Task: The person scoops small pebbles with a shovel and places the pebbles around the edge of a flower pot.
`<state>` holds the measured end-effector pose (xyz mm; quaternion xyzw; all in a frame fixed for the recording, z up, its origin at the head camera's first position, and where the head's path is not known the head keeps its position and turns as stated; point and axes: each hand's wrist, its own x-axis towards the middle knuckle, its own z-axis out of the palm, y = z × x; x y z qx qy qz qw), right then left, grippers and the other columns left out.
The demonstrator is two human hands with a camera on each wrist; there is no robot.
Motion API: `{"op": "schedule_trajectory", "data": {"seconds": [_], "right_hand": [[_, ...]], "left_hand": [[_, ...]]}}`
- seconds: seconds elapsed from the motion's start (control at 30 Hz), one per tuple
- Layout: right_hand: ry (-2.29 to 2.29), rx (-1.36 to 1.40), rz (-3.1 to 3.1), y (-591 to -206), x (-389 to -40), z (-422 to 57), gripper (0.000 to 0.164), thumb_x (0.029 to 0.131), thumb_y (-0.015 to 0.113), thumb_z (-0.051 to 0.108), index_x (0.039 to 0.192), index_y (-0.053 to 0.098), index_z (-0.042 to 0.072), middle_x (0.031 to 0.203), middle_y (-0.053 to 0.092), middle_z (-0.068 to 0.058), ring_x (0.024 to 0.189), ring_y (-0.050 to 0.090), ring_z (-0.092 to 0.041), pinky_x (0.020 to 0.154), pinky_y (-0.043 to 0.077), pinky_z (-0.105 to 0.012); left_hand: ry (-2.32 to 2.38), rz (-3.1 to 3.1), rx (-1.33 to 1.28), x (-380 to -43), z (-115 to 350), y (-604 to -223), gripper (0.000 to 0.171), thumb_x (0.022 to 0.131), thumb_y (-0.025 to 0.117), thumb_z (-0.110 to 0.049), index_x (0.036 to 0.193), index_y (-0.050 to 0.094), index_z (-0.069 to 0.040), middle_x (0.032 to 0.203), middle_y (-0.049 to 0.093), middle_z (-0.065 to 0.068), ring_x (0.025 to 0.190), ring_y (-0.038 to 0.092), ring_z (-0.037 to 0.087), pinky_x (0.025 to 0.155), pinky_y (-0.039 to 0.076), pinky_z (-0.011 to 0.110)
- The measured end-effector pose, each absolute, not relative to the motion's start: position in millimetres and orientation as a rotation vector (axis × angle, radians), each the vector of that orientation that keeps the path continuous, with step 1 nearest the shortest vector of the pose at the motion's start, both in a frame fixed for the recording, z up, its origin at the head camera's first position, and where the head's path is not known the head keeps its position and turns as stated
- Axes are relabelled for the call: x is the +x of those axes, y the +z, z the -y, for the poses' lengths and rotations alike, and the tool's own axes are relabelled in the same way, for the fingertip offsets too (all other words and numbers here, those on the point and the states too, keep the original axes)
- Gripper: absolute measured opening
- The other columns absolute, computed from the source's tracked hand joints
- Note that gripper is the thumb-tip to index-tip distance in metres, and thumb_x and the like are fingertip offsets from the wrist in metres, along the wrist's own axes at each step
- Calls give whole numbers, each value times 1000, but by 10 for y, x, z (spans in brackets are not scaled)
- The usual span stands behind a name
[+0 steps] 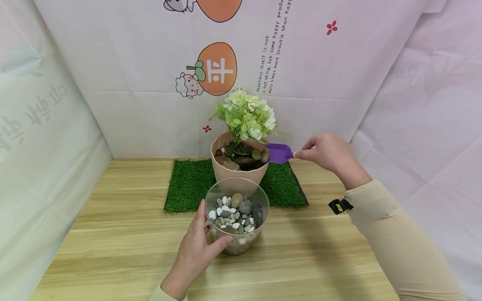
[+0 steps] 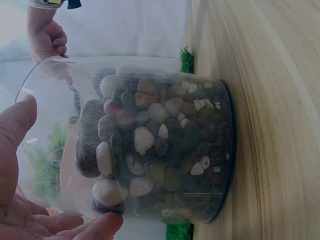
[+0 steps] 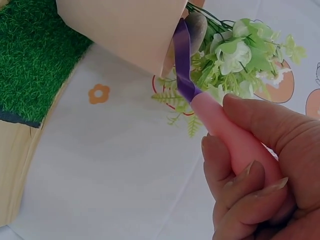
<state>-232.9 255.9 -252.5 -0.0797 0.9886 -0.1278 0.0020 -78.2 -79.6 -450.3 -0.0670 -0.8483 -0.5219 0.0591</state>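
My right hand (image 1: 331,156) grips the pink handle (image 3: 240,135) of a small shovel with a purple blade (image 1: 278,154). The blade's tip reaches the right rim of a beige flowerpot (image 1: 221,173), beside an oval stone (image 1: 265,155). Large dark and brown stones lie inside the pot, around a bunch of white and green flowers (image 1: 250,115). In front of the pot stands a clear plastic container (image 2: 227,150), partly filled with white, grey and brown pebbles (image 1: 229,215). My left hand (image 1: 197,246) holds this container by its left side, thumb near the front rim.
Beneath the pot lies a green artificial grass mat (image 1: 188,184) on a wooden table (image 1: 124,234). A printed white cloth (image 1: 150,62) hangs behind and at both sides. A black strap (image 1: 340,206) sits at the right sleeve.
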Motion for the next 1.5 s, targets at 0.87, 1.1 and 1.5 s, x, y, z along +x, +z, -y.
{"op": "schedule_trajectory", "data": {"seconds": [0.87, 1.1, 1.5], "right_hand": [[-357, -263, -3111, -2474, -2296, -2516, 42, 92, 74, 52, 109, 81, 15, 112, 79, -9, 95, 70, -31, 66, 57, -44], [-387, -267, -3120, -2512, -2303, -2516, 42, 92, 74, 53, 107, 81, 15, 114, 78, -10, 98, 70, -32, 68, 58, -45], [-520, -313, -3106, -2571, -2181, -2476, 39, 91, 75, 55, 104, 83, 19, 115, 78, -7, 104, 70, -30, 78, 57, -45]], "left_hand": [[-1582, 2569, -199, -774, 796, -4500, 121, 85, 83, -53, 169, 7, -9, 170, 23, 22, 145, 47, 39, 112, 52, 48], [-1595, 2569, -188, -777, 797, -4500, 121, 85, 83, -53, 169, 7, -9, 170, 23, 22, 146, 46, 38, 113, 51, 48], [-1587, 2562, -210, -795, 793, -4518, 121, 86, 82, -54, 169, 6, -10, 171, 23, 20, 148, 44, 38, 113, 51, 47]]}}
